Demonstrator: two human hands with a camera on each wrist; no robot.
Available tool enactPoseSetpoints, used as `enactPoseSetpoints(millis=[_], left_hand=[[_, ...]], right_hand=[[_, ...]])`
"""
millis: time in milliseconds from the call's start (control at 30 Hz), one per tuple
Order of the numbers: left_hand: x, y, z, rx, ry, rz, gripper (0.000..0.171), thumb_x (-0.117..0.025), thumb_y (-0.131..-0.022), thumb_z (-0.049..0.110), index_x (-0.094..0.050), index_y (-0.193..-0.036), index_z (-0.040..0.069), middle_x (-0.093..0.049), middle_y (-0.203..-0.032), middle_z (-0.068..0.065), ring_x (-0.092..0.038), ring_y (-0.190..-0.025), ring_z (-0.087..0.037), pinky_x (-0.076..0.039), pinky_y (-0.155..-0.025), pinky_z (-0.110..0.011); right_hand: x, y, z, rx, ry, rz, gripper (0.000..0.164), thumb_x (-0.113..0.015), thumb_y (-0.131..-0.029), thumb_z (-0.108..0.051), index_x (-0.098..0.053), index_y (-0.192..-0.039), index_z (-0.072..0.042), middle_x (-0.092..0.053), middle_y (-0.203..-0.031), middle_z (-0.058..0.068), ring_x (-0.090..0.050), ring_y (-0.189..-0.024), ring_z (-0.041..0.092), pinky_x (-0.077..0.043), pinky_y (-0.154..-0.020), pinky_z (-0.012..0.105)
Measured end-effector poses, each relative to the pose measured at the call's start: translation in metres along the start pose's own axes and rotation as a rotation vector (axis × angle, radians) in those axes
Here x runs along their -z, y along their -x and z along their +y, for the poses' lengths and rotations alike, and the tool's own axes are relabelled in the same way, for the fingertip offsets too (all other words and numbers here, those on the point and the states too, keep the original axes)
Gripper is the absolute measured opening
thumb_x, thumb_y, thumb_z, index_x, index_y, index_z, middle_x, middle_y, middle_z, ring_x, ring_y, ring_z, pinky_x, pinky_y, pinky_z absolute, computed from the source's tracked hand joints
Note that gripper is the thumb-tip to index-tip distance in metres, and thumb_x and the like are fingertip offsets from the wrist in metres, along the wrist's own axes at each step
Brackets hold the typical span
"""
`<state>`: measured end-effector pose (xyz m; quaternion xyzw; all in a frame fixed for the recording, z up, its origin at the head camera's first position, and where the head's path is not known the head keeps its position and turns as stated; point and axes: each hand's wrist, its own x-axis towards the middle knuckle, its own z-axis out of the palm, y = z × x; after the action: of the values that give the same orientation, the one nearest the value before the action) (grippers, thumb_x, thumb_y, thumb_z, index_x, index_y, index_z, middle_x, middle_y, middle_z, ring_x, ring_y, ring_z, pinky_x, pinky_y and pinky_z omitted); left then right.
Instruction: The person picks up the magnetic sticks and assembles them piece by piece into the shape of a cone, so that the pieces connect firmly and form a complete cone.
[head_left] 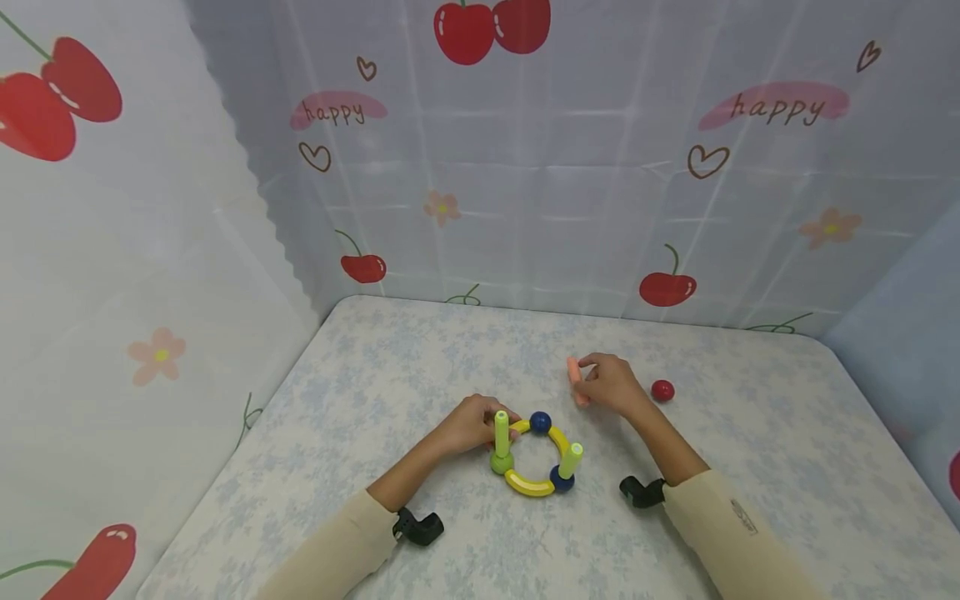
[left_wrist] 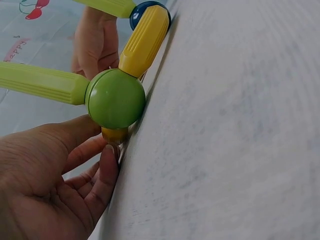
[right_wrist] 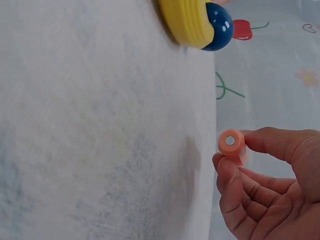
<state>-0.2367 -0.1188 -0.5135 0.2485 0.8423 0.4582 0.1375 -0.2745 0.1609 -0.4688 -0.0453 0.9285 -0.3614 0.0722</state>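
Observation:
A ring of yellow curved rods (head_left: 530, 485) lies on the table, joined by a green ball (head_left: 502, 462), a dark blue ball (head_left: 540, 422) at the far side and another (head_left: 562, 478) at the near right. Light green rods stand up from the green ball and the near blue ball. My left hand (head_left: 468, 423) pinches the ring's left yellow rod, just beyond the green ball (left_wrist: 116, 98). Beyond the ring to the right, my right hand (head_left: 611, 383) pinches an orange rod (head_left: 573, 371) between thumb and fingers. Its round end (right_wrist: 230, 140) shows a silvery disc.
A red ball (head_left: 662, 391) sits on the table (head_left: 420, 350) just right of my right hand. Cherry-printed curtains (head_left: 525, 192) stand behind the table and at its sides. Each wrist carries a black camera (head_left: 420, 527).

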Motion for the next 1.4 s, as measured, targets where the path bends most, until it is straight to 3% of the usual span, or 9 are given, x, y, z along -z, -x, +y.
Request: enactPoseSetpoints(millis=[600, 933, 1400], left_hand=[[-0.002, 0.0, -0.002, 0.022, -0.004, 0.011, 0.027, -0.08, -0.09, 0.023, -0.077, -0.114, 0.011, -0.072, -0.096, 0.004, -0.063, -0.059, -0.014, -0.056, -0.057, -0.029], [-0.002, -0.001, -0.001, 0.032, -0.003, 0.02, 0.027, -0.08, -0.09, 0.024, -0.078, -0.114, 0.012, -0.07, -0.093, 0.005, -0.062, -0.059, -0.014, -0.055, -0.056, -0.029], [-0.002, -0.001, -0.002, 0.021, -0.018, 0.019, 0.027, -0.08, -0.09, 0.025, -0.078, -0.114, 0.013, -0.068, -0.09, 0.006, -0.062, -0.059, -0.014, -0.055, -0.056, -0.028]], right_hand=[[-0.002, 0.029, -0.003, 0.11, -0.171, 0.085, 0.05, -0.072, -0.095, -0.014, -0.057, -0.138, 0.007, -0.073, -0.093, 0.013, -0.07, -0.072, 0.025, -0.06, -0.066, 0.041], [-0.002, 0.035, -0.012, 0.102, -0.279, 0.06, 0.048, -0.073, -0.095, -0.011, -0.057, -0.137, 0.007, -0.072, -0.11, 0.021, -0.073, -0.085, 0.024, -0.061, -0.074, 0.044], [-0.008, 0.043, -0.022, 0.184, -0.308, 0.015, 0.042, -0.077, -0.092, -0.011, -0.062, -0.128, 0.004, -0.072, -0.11, 0.019, -0.073, -0.094, 0.029, -0.061, -0.074, 0.044]])
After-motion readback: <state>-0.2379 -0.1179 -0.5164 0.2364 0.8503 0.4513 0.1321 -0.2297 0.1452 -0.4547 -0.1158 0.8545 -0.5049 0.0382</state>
